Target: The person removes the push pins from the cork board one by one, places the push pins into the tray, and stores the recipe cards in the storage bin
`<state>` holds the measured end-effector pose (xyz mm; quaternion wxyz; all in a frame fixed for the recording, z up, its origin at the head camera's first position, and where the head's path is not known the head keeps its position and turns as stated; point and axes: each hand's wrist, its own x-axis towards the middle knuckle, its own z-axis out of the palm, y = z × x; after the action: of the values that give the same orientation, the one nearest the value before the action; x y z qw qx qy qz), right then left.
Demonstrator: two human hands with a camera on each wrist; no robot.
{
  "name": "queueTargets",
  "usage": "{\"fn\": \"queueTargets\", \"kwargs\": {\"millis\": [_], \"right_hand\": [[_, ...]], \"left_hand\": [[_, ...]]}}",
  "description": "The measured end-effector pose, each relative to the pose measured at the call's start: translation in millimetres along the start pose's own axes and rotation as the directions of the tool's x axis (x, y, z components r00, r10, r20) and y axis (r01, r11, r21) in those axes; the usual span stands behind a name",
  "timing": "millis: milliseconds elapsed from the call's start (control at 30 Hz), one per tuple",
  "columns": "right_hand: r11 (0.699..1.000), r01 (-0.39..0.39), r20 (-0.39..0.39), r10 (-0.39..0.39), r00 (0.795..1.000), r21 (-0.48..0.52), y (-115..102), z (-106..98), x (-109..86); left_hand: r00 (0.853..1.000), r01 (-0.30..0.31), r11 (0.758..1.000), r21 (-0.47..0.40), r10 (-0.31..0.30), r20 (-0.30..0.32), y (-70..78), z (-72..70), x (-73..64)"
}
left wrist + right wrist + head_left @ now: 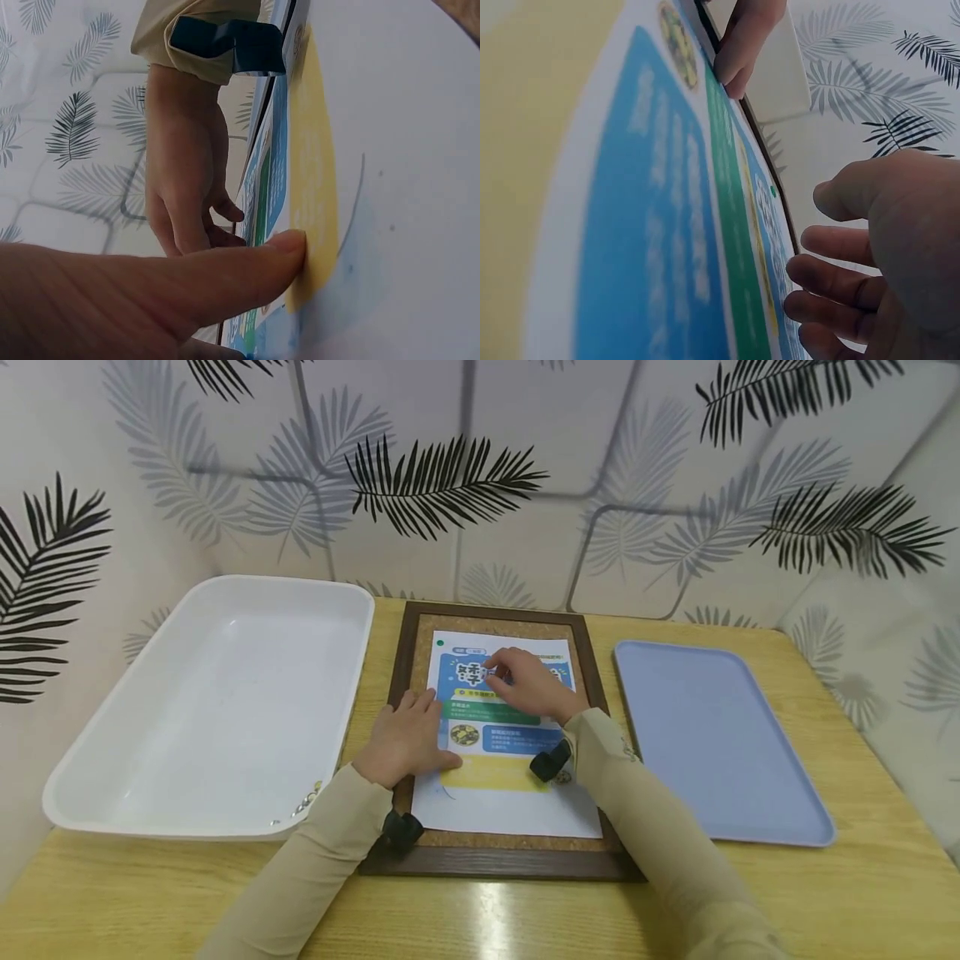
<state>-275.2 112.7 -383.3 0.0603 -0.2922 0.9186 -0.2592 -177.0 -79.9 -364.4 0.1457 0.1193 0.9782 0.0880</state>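
A printed poster (510,814) in blue, green and yellow lies on a cork board (495,625) with a dark brown frame. One green pushpin (440,643) sits at the poster's upper left corner. My left hand (405,739) rests across the poster's left edge, fingers spread and thumb (281,247) laid on the yellow band. Over the upper half of the sheet is my right hand (536,681), its fingers loosely bent and a gap showing between thumb and fingertips. In the right wrist view nothing shows between the right fingers (832,274).
A large white tray (225,710) stands left of the board, close beside my left forearm. To the right lies a flat blue-grey tray (720,735). The wooden table (480,918) backs onto a leaf-patterned curtain (450,552).
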Motion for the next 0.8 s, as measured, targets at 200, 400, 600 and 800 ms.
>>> {"fn": "queueTargets", "kwargs": {"millis": [200,400,600,800], "right_hand": [[1.000,-0.004,0.021,0.004,1.000,0.008,-4,5,17.7],[0.995,-0.083,0.016,0.082,0.996,0.051,-3,13,26.4],[0.990,-0.123,-0.005,0.123,0.992,0.063,-6,20,42.5],[0.990,-0.133,-0.038,0.134,0.990,0.040,-14,28,59.1]], "left_hand": [[1.000,-0.014,1.000,-0.001,0.014,-0.014,2.4,-1.1,-0.9],[1.000,-0.023,1.000,-0.011,0.023,-0.016,3.3,1.0,-1.4],[0.999,-0.041,0.999,-0.005,0.041,-0.022,2.4,3.0,-1.4],[0.999,-0.046,0.998,0.036,0.047,-0.028,-1.7,3.5,-1.5]]}}
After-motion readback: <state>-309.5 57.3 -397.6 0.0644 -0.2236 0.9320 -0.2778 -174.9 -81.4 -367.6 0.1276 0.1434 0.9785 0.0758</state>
